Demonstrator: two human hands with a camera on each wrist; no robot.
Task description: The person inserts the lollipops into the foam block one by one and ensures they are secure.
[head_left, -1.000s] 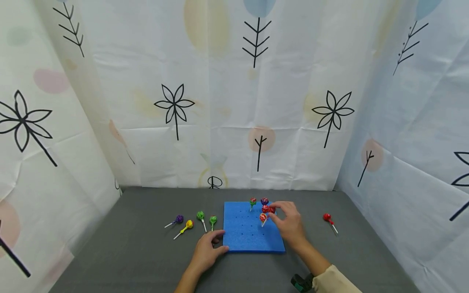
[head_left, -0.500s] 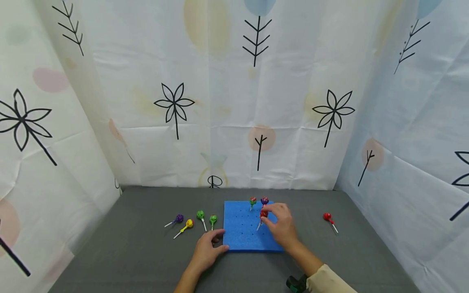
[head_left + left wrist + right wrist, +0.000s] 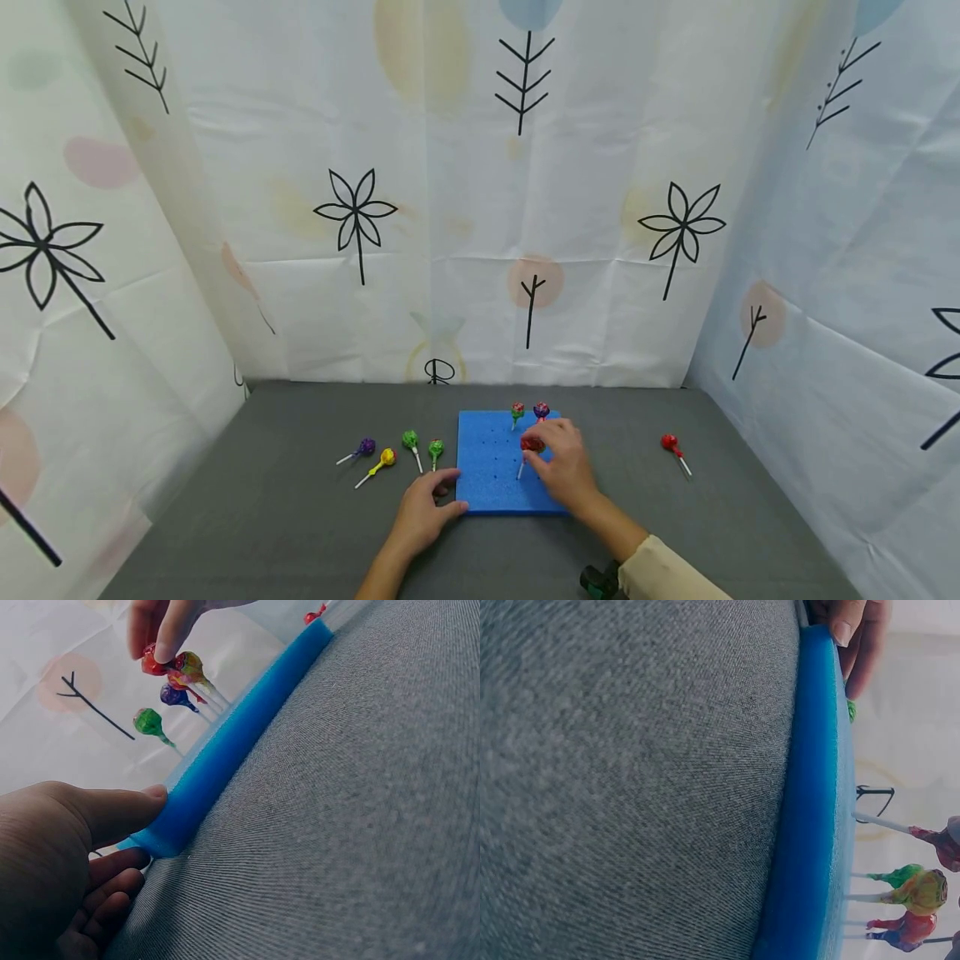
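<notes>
A blue foam board [image 3: 495,496] with small holes lies on the grey table. At its left front corner my left hand [image 3: 422,512] grips the edge, thumb [image 3: 127,814] on the board and fingers beside it. Above the board, my right hand [image 3: 566,467] pinches a red lollipop [image 3: 531,445] by its wrapped head, its stick slanting down to the board's surface. Standing in the board are a green-and-red lollipop [image 3: 517,411], a purple lollipop [image 3: 542,409], a yellow-and-red lollipop [image 3: 922,891] and another red lollipop [image 3: 919,928]. My right hand hides the last two in the head view.
Left of the board lie a purple lollipop [image 3: 366,447], a yellow lollipop [image 3: 387,457] and two green ones, one green lollipop [image 3: 409,439] farther back. Another red lollipop [image 3: 670,442] lies far right. Patterned white cloth [image 3: 465,208] hangs around the table.
My right hand has moved left and slightly nearer with the red lollipop, from beside the standing ones to in front of them. My left hand has stayed at the board's corner.
</notes>
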